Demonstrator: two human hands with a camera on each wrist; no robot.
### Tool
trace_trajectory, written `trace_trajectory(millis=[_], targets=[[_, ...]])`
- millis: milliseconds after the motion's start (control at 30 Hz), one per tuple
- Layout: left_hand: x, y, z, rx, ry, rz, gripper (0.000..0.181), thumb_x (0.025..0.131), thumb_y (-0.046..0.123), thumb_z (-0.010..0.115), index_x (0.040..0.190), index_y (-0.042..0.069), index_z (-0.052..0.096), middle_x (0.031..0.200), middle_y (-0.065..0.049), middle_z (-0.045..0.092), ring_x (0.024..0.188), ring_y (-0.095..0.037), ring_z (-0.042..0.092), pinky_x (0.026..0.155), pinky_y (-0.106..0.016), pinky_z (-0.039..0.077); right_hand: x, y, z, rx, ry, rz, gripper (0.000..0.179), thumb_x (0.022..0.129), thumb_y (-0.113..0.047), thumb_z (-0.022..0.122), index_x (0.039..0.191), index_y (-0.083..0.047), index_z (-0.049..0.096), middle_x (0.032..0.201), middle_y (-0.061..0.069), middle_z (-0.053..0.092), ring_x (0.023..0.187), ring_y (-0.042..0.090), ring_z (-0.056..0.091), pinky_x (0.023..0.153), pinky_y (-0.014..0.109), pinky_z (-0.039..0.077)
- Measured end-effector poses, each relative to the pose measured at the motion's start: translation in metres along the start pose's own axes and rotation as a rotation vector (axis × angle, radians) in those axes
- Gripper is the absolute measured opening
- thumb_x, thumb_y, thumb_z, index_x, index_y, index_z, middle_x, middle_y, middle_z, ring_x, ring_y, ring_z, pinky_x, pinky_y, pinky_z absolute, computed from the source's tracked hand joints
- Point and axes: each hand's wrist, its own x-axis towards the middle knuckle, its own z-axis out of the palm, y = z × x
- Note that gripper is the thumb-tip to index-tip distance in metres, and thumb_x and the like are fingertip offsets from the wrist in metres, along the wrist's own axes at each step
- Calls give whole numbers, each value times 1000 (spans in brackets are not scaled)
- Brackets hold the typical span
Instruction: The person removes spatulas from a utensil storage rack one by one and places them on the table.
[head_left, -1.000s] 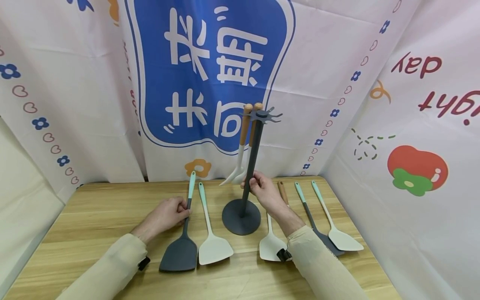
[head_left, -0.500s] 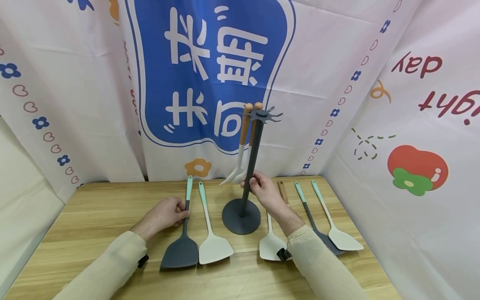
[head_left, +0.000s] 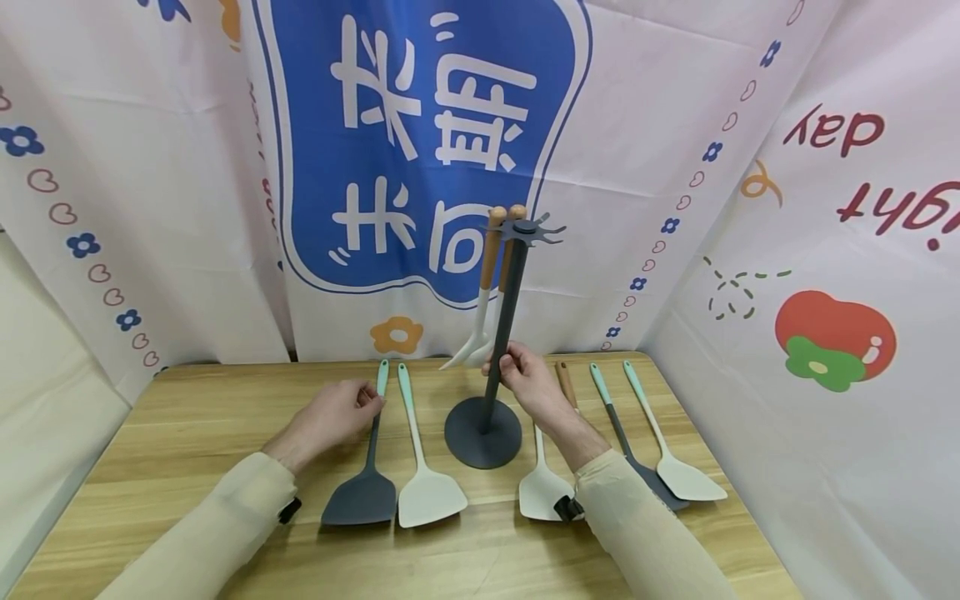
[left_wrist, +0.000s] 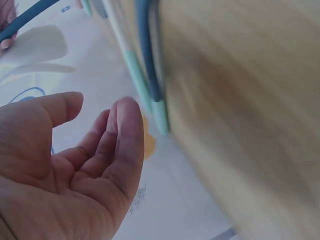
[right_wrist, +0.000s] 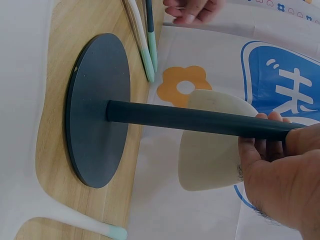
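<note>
My right hand [head_left: 528,387] grips the upright pole of a dark utensil stand [head_left: 483,446], its fingers and thumb wrapped round it in the right wrist view. Two wooden-handled white utensils [head_left: 480,321] hang from the stand's hooked top. My left hand [head_left: 326,421] hovers by the mint handle end of a dark grey spatula [head_left: 360,500]. In the left wrist view, the left thumb and fingers [left_wrist: 127,130] are apart with nothing between them. That spatula lies flat on the table, just left of a white spatula [head_left: 431,500] with a mint handle.
Right of the stand lie a white spatula [head_left: 540,492], partly behind my right arm, another dark spatula [head_left: 626,454] and another white spatula [head_left: 686,479]. A brown handle [head_left: 565,383] shows behind my right wrist. A printed cloth [head_left: 637,100] hangs behind the wooden table [head_left: 187,433].
The dark grey spatula, earlier pinched by my left hand, has come down onto the table. My left fingers have let go of it and shifted slightly up. The right hand stays on the pole.
</note>
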Motion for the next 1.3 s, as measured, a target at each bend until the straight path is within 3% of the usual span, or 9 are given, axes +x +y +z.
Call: trace_trajectory(millis=[233,500,700,1300], targets=[[13,22,-5,-1,86,62,28,120,29,66,126,4,77,117,-14,84,104,-24,79,86,-42,70,0,0,1,-4,6,1,37,125,-22,49,139,6,69,138,36,74,142,52,73,131,52,59],[21,53,-9,-23,159,121,31,121,32,66,130,6,78,120,-14,85,107,-27,81,90,-46,71,-2,-2,1,-13,0,-9,38,125,-23,49,140,6,68,134,29,77,136,40,78,131,53,60],[28,77,-12,-68,181,169,29,121,29,65,133,5,78,122,-14,85,111,-29,82,98,-51,72,-1,-2,1,-1,-4,-23,38,125,-23,49,139,7,68,132,24,77,131,32,79,131,52,60],[42,137,-23,-151,190,190,30,121,32,66,137,9,76,132,-14,81,122,-33,79,107,-53,72,0,-1,-1,-11,-15,-50,44,120,-30,50,137,7,68,128,24,78,128,29,79,131,55,60]])
